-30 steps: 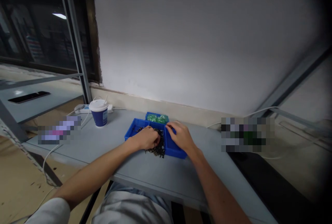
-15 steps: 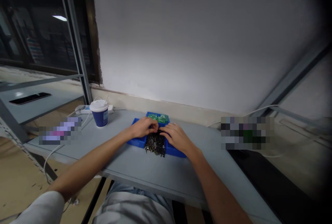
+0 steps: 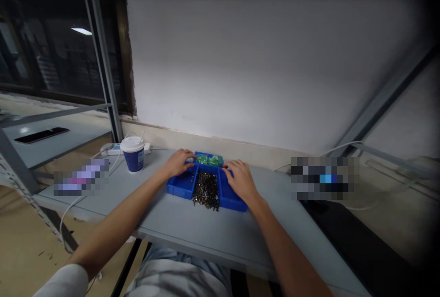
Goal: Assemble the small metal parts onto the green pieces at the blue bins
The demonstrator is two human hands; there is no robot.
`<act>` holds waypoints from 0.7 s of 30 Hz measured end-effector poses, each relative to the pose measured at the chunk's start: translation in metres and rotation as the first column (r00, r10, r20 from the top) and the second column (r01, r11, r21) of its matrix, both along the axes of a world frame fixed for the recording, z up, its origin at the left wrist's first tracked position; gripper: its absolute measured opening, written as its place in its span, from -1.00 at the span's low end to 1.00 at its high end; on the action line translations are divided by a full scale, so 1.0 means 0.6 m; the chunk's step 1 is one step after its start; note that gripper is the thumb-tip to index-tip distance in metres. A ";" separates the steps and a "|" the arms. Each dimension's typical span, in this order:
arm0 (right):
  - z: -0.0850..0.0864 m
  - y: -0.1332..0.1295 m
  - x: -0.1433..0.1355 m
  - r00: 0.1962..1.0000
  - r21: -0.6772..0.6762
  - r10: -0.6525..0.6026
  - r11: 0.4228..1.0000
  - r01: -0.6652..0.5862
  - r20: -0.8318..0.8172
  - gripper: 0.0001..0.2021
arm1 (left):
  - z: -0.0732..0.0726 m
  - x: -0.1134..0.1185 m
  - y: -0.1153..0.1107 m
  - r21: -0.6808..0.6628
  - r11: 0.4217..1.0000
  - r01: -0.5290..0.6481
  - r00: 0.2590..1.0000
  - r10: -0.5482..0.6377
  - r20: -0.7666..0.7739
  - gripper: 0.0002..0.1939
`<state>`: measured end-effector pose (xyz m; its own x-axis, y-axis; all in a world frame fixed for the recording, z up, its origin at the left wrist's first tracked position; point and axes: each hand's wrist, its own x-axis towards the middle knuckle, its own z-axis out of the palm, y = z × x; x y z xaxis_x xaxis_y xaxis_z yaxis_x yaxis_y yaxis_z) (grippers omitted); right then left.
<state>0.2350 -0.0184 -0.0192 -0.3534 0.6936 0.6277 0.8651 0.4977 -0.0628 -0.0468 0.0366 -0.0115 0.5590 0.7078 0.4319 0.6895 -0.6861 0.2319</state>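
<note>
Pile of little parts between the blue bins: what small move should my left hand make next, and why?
Perhaps bring the left hand to the pile: that hand is at the left blue bin, while the parts lie loose, spreading toward the table's near edge.

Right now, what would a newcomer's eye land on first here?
Probably the heap of small, dark, shiny pieces amid bright blue plastic bins, with the left hand and right hand at either side. Then the blue cup with its white lid, standing left on the grey desk.
</note>
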 end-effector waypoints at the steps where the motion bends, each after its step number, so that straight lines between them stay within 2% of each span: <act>1: -0.003 0.004 0.006 1.000 -0.018 -0.026 1.000 0.026 -0.009 -0.83 | -0.006 -0.003 0.007 -0.040 0.999 0.007 1.000 -0.008 -0.021 -0.71; 3: -0.011 0.014 0.017 0.999 -0.074 -0.021 0.997 0.019 -0.024 -0.85 | -0.015 -0.003 0.017 -0.097 0.995 0.023 0.998 -0.029 -0.055 -0.68; 6: -0.027 0.028 0.031 0.996 -0.155 0.059 0.985 -0.070 -0.071 -0.89 | -0.019 0.002 0.026 -0.116 0.993 0.014 0.998 -0.021 -0.063 -0.72; 12: -0.047 0.047 0.042 0.978 -0.205 0.073 0.972 -0.114 -0.198 -0.91 | -0.023 0.009 0.034 -0.119 0.993 -0.023 1.000 0.021 -0.016 -0.78; 17: -0.046 0.050 0.041 0.977 -0.215 0.073 0.970 -0.116 -0.199 -0.90 | -0.030 0.012 0.040 -0.112 0.992 -0.053 0.998 0.055 0.009 -0.81; 21: -0.028 0.038 0.037 0.986 -0.160 0.077 0.982 -0.100 -0.147 -0.89 | -0.031 0.013 0.035 -0.092 0.994 -0.056 0.998 0.057 0.009 -0.79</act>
<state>0.2575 0.0043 -0.0362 -0.3352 0.7622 0.5537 0.7949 0.5443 -0.2681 -0.0393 0.0575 -0.0299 0.5127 0.7750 0.3696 0.7235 -0.6217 0.3001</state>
